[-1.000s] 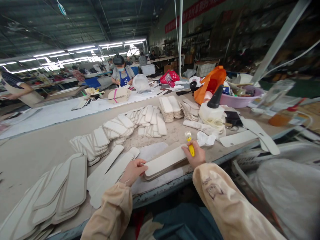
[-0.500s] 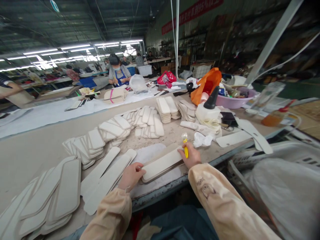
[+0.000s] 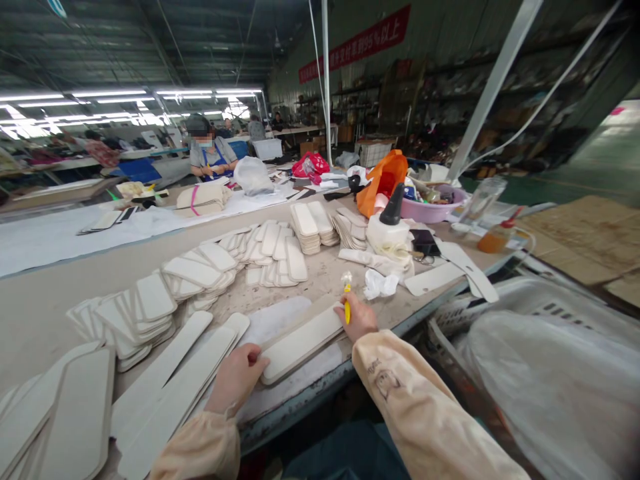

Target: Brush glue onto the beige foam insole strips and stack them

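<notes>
My left hand (image 3: 239,375) is closed, its thumb and fingertips pinching the left end of a long off-white strip (image 3: 301,341) with rounded corners. My right hand (image 3: 361,319) is at the strip's other end, fingers curled around a small yellow-handled brush (image 3: 347,308). The brush stands nearly upright with its pale tip away from me, while my fingertips touch the strip's right end. A beige layer shows along the strip's far edge, and white paper (image 3: 280,319) lies under and behind it. Left of my left hand, similar long strips (image 3: 183,393) overlap on the table.
Fanned piles of shorter pieces (image 3: 200,270) run across the table. Beyond my right hand are crumpled tissue (image 3: 380,284), a white bottle with a black cone cap (image 3: 389,233) and a purple basin (image 3: 433,211). A plastic-covered crate (image 3: 545,360) stands right, below the table edge. A co-worker (image 3: 213,157) sits opposite.
The view has turned to the right, so everything sits further left in the picture. Both hands remain at the strip's ends, and the brush is still in my right hand.
</notes>
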Demonstrator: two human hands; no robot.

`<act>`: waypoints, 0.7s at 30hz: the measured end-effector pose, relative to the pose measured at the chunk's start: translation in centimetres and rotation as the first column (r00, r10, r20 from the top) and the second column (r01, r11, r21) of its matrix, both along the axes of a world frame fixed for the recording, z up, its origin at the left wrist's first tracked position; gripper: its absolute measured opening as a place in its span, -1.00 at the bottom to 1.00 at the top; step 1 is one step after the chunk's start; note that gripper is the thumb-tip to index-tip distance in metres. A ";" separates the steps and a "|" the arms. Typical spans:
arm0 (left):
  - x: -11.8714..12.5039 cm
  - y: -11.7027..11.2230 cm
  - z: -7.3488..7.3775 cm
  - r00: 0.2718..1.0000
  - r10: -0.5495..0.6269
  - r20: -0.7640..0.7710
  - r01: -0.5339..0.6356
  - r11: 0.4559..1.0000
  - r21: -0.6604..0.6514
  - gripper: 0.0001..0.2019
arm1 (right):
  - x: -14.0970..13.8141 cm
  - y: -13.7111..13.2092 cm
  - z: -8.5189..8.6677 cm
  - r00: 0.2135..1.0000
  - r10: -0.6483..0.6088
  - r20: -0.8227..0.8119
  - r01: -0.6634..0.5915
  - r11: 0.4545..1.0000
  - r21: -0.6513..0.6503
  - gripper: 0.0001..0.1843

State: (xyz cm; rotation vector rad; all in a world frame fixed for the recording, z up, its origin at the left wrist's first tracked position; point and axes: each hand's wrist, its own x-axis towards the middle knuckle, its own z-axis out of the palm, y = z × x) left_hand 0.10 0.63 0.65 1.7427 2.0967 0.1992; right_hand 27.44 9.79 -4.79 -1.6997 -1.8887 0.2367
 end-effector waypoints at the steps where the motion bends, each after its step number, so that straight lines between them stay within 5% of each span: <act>1: 0.0 0.0 0.0 1.000 -0.005 -0.014 0.005 1.000 -0.002 -0.88 | -0.1 0.0 -0.1 1.000 0.007 0.004 -0.007 1.000 -0.002 -0.88; 9: 0.3 0.3 0.2 0.996 -0.023 -0.092 0.019 0.999 -0.036 -0.87 | 0.2 0.1 0.2 0.999 0.019 0.037 -0.022 0.996 0.092 -0.86; 13: 0.2 0.4 0.0 0.994 -0.039 -0.101 0.037 0.999 -0.022 -0.86 | -0.5 -1.0 0.8 0.975 0.212 -0.060 -0.194 0.955 0.224 -0.88; 17: 0.2 0.5 0.0 0.989 -0.052 -0.135 0.046 0.998 -0.048 -0.85 | -2.6 -3.0 0.7 0.836 0.543 -0.079 -0.512 0.824 0.245 -0.92; 19: 0.3 0.5 0.2 0.989 -0.050 -0.138 0.041 0.997 -0.067 -0.84 | -3.2 -3.6 0.6 0.799 0.600 -0.040 -0.583 0.790 0.191 -0.89; 21: 0.3 0.6 0.3 0.990 -0.046 -0.132 0.034 0.995 -0.091 -0.83 | -3.1 -3.7 0.6 0.836 0.548 -0.016 -0.541 0.829 0.143 -0.86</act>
